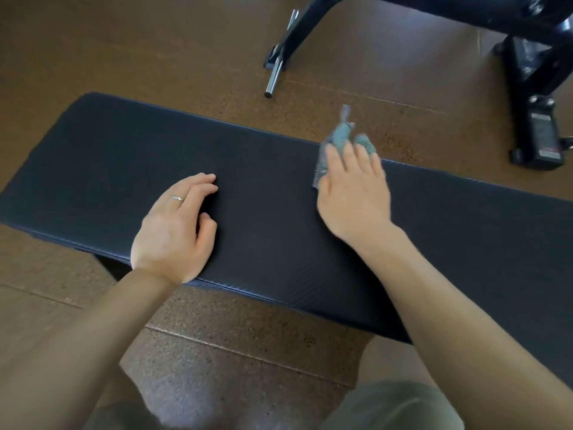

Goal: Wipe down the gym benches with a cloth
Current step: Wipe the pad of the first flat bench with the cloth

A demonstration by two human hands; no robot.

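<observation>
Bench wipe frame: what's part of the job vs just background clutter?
In the job:
- bench pad
- cloth, pressed to the pad under the right hand
- left hand, resting on the pad

Just lying about:
- black machine frame
- chrome bar
- brown floor

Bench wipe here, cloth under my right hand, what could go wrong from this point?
The cloth is bunched small under the right hand at the far edge of the bench, so strokes may cover narrow strips and leave patches. Part of it hangs past that edge, so it could slip onto the floor. The left hand rests on the pad and may leave prints on wiped vinyl.
</observation>
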